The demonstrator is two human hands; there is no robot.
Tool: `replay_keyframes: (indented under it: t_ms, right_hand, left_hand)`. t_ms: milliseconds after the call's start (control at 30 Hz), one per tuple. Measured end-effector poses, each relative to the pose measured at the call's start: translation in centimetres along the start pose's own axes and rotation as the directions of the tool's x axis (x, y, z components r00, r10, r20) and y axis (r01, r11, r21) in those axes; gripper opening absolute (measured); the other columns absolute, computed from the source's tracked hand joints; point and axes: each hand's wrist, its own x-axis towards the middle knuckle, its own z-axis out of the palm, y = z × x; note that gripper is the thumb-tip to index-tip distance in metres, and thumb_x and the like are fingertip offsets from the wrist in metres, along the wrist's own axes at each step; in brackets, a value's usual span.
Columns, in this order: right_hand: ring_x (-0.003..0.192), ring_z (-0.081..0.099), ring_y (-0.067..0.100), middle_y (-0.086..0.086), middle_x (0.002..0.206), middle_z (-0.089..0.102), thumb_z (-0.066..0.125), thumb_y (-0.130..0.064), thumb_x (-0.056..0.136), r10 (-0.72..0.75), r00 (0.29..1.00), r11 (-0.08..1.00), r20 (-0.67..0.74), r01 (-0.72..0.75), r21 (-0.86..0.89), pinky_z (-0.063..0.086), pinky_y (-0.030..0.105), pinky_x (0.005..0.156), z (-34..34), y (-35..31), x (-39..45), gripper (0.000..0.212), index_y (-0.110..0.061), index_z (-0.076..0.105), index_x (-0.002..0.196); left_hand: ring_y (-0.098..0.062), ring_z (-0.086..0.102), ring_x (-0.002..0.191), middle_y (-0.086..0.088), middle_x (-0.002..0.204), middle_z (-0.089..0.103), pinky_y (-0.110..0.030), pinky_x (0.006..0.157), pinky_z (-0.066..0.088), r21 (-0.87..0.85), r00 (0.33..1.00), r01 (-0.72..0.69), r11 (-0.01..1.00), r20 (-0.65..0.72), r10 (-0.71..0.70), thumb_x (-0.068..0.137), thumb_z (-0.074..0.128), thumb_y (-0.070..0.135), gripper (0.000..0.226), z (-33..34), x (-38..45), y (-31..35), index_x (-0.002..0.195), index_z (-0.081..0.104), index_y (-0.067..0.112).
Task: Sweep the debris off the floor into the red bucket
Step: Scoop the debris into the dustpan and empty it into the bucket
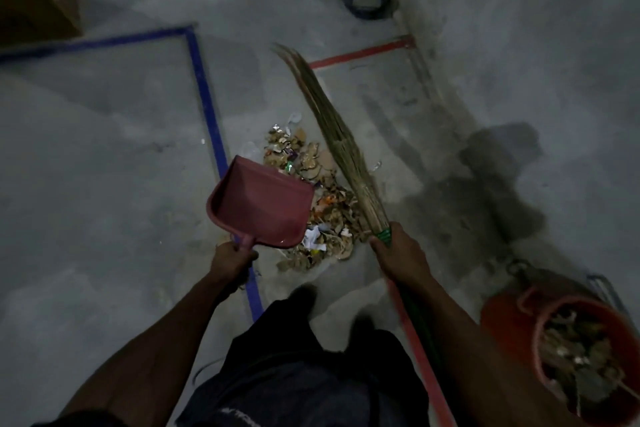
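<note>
Debris (pixel 322 198) lies heaped on the grey concrete floor (pixel 104 166) just ahead of the person's feet, between a pink dustpan (pixel 263 204) and a straw broom (pixel 332 135). Left hand (pixel 232 262) has its grip clenched round the dustpan's handle, the pan's edge at the heap's left side, while the right hand (pixel 401 253) grasps the broom near its green binding, bristles slanting over the heap. Well to the right stands the red bucket (pixel 512 329), already holding scraps.

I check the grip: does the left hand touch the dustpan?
Touching. The head view shows the left hand gripping the dustpan by its handle.
</note>
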Motion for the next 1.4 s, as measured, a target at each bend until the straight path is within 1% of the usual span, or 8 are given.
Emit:
replay_keyframes:
  t_ms: [433, 600, 767, 867, 1000, 1133, 1233, 1400]
  right_hand:
    - [0.107, 0.060, 0.037, 0.017, 0.121, 0.062, 0.056, -0.042, 0.093, -0.218, 0.943, 0.951, 0.250, 0.263, -0.163, 0.044, 0.035, 0.078, -1.8, 3.6, 10.4, 0.045, -0.015, 0.049, 0.129]
    - [0.115, 0.056, 0.038, 0.018, 0.129, 0.056, 0.056, -0.039, 0.094, -0.206, 0.920, 0.930, 0.332, 0.290, -0.226, 0.045, 0.038, 0.090, -0.7, 6.2, 10.9, 0.046, -0.012, 0.048, 0.131]
    - [0.115, 0.055, 0.040, 0.019, 0.131, 0.055, 0.054, -0.041, 0.095, -0.196, 0.913, 0.895, 0.359, 0.316, -0.316, 0.044, 0.039, 0.090, 2.7, 10.4, 11.2, 0.047, -0.013, 0.046, 0.132]
    - [0.110, 0.058, 0.038, 0.016, 0.125, 0.059, 0.053, -0.042, 0.095, -0.182, 0.918, 0.883, 0.353, 0.310, -0.352, 0.045, 0.038, 0.085, 6.0, 14.0, 12.1, 0.044, -0.016, 0.047, 0.129]
    - [0.106, 0.059, 0.038, 0.015, 0.121, 0.061, 0.052, -0.044, 0.093, -0.209, 0.924, 0.869, 0.320, 0.326, -0.373, 0.043, 0.036, 0.079, 11.2, 19.4, 14.0, 0.045, -0.021, 0.045, 0.131]
    - [0.106, 0.059, 0.038, 0.014, 0.121, 0.061, 0.054, -0.044, 0.093, -0.299, 0.910, 0.860, 0.286, 0.387, -0.333, 0.045, 0.037, 0.082, 16.0, 24.2, 16.3, 0.043, -0.021, 0.047, 0.129]
    - [0.105, 0.059, 0.037, 0.014, 0.118, 0.061, 0.055, -0.047, 0.093, -0.336, 0.907, 0.851, 0.252, 0.407, -0.332, 0.048, 0.040, 0.086, 19.0, 25.8, 18.7, 0.042, -0.019, 0.050, 0.124]
    - [0.103, 0.059, 0.037, 0.016, 0.114, 0.061, 0.054, -0.045, 0.093, -0.398, 0.890, 0.816, 0.220, 0.454, -0.359, 0.039, 0.034, 0.074, 23.3, 25.8, 23.8, 0.038, -0.015, 0.050, 0.117]
  left_hand:
    - [-0.011, 0.042, 0.029, -0.015, 0.064, 0.055, -0.016, 0.032, 0.030, -0.291, 0.956, 0.179, 0.940, -0.174, -0.237, 0.085, 0.063, 0.002, 0.006, 11.4, -6.4, -5.1, 0.083, 0.058, -0.002]
    - [-0.010, 0.038, 0.025, -0.002, 0.036, 0.049, -0.015, 0.032, 0.027, -0.408, 0.925, 0.254, 0.877, -0.161, -0.343, 0.085, 0.063, 0.002, 0.016, 16.8, -9.2, -9.4, 0.070, 0.057, -0.001]
    - [-0.015, 0.043, 0.034, -0.012, 0.057, 0.057, -0.017, 0.035, 0.029, -0.489, 0.890, 0.325, 0.809, -0.133, -0.437, 0.085, 0.064, 0.005, 0.011, 21.6, -9.0, -15.4, 0.079, 0.059, -0.002]
    - [-0.010, 0.040, 0.026, -0.003, 0.042, 0.054, -0.015, 0.031, 0.026, -0.481, 0.889, 0.353, 0.803, -0.096, -0.448, 0.086, 0.064, 0.008, 0.014, 24.5, -7.3, -19.8, 0.075, 0.058, 0.000]
    - [-0.012, 0.041, 0.030, -0.013, 0.062, 0.055, -0.015, 0.032, 0.027, -0.487, 0.896, 0.362, 0.794, -0.052, -0.441, 0.086, 0.063, 0.006, 0.012, 28.2, -3.2, -26.4, 0.078, 0.058, 0.000]
    - [-0.011, 0.042, 0.026, -0.012, 0.058, 0.053, -0.013, 0.031, 0.027, -0.504, 0.905, 0.346, 0.791, -0.045, -0.424, 0.086, 0.063, 0.003, 0.012, 31.5, 1.4, -32.3, 0.076, 0.058, -0.001]
    - [-0.011, 0.043, 0.026, -0.011, 0.054, 0.052, -0.014, 0.031, 0.028, -0.519, 0.907, 0.336, 0.786, -0.049, -0.419, 0.087, 0.064, 0.003, 0.015, 33.5, 5.1, -35.8, 0.073, 0.058, -0.002]
    - [-0.015, 0.043, 0.027, -0.009, 0.045, 0.053, -0.013, 0.037, 0.029, -0.575, 0.888, 0.354, 0.738, -0.041, -0.458, 0.087, 0.064, 0.005, 0.020, 35.5, 12.0, -38.9, 0.070, 0.057, -0.003]
